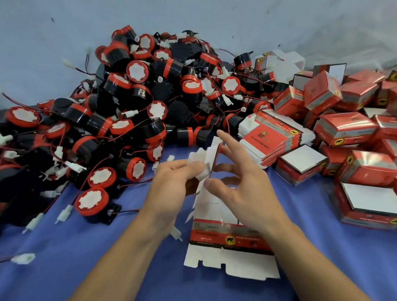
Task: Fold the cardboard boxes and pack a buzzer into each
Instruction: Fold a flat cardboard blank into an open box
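One box [229,237] mid-cloth [84,276]: L hand [171,182] pinches flaps, R hand [245,194] spread; buzzers [142,95] behind.

1 head-worn camera faces forward and down, close above left hand [171,181] and right hand [246,194].

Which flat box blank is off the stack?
The lone blank on the blue cloth under the right hand, elephant logo up; the other blanks sit stacked beside the buzzer pile.
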